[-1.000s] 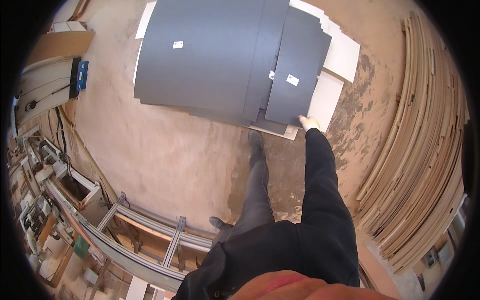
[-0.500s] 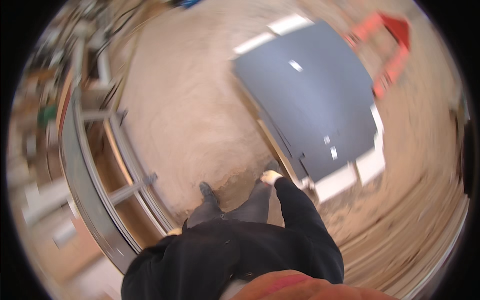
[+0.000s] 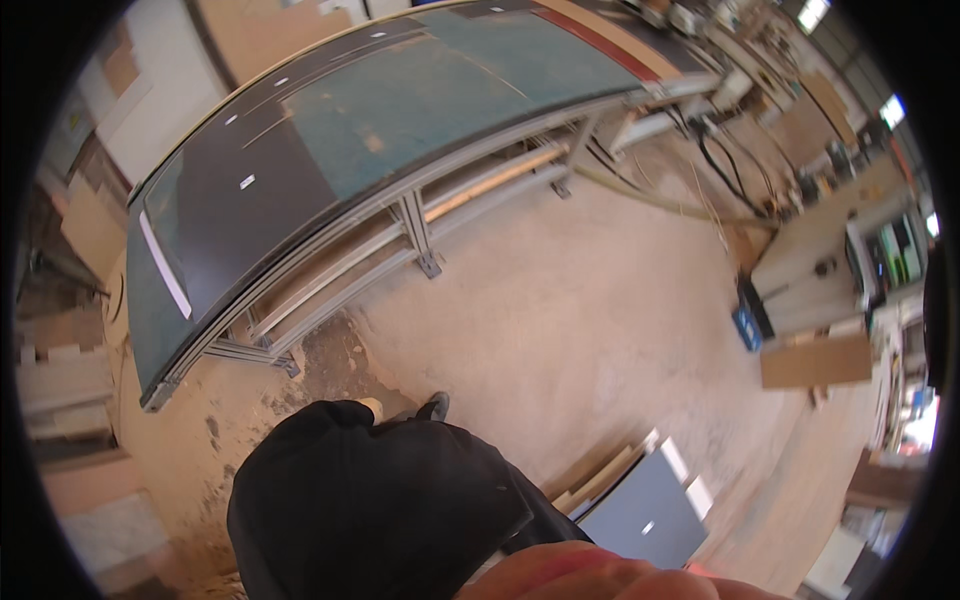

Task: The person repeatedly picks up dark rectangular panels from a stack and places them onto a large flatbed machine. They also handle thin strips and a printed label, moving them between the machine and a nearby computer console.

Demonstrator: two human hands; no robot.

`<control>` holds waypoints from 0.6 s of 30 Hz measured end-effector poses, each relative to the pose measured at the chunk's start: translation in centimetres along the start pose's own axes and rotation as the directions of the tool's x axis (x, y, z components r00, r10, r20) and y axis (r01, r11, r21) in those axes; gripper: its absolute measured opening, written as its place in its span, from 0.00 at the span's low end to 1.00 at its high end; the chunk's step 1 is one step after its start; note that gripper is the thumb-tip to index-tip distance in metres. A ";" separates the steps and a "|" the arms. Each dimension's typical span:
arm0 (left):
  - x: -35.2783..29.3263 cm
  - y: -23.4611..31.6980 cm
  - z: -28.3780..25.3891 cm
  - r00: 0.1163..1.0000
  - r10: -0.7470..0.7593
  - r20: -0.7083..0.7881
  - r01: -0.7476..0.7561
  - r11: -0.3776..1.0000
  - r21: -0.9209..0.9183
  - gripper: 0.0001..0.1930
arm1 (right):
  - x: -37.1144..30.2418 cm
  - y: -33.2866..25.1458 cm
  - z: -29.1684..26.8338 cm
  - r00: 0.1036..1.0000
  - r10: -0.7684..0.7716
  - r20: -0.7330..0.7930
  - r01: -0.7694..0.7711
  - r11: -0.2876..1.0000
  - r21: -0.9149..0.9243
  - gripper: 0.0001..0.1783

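Just beyond my black left sleeve a small patch of my left hand [image 3: 371,406] shows, in a pale glove. Its fingers are hidden by the sleeve, and I see nothing held. It hangs over the floor, apart from the long workbench. My right hand is out of the picture. In front of me to the left stands the workbench, with a metal frame [image 3: 412,225] and a green top [image 3: 400,120]. A dark brown panel [image 3: 255,180] with small white labels lies on it, and a narrow white strip [image 3: 165,262] lies near its left end.
At lower right, a stack of grey panels [image 3: 645,515] with pale edges lies low. A control cabinet [image 3: 830,270] with a screen stands at right, near a blue box [image 3: 746,328] and a cardboard piece [image 3: 817,362]. Cables and a hose [image 3: 680,205] cross the floor beyond the bench.
My view has swung left from the stack of grey panels to the workbench. The stack has shifted to the lower right of the picture. My right hand has dropped out of sight.
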State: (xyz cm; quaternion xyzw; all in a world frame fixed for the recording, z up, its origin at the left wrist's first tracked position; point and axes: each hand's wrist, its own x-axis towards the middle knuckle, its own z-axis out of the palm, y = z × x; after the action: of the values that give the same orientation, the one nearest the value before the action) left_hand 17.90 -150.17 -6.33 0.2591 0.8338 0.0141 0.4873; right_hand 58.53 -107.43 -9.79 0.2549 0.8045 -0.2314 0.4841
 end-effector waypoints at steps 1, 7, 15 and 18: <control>0.7 0.2 -1.2 0.998 -0.064 -0.016 0.063 0.997 -0.052 0.15 | 1.4 -3.8 -4.6 0.999 0.011 -0.044 -0.012 1.000 -0.022 0.22; 7.3 2.8 -10.1 0.946 -0.195 -0.260 0.121 0.954 -0.275 0.15 | 5.2 -20.7 -27.8 0.913 -0.207 -0.351 0.362 0.808 0.465 0.23; 5.4 1.5 -23.9 0.722 -0.458 -0.519 -0.001 0.749 -0.663 0.15 | 15.2 -29.9 -46.5 0.851 -0.502 -0.153 0.515 0.744 0.426 0.25; 2.6 -4.8 -27.0 0.349 -0.708 -0.614 0.033 0.664 -0.747 0.15 | 16.4 -36.5 -54.4 0.771 -0.611 -0.178 0.633 0.765 0.117 0.25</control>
State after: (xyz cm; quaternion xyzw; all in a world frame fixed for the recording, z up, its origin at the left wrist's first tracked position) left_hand -7.29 -147.02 4.41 -0.1771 0.9377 0.2977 0.0263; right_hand -7.16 -98.60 3.18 0.0282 0.8502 -0.4296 0.3031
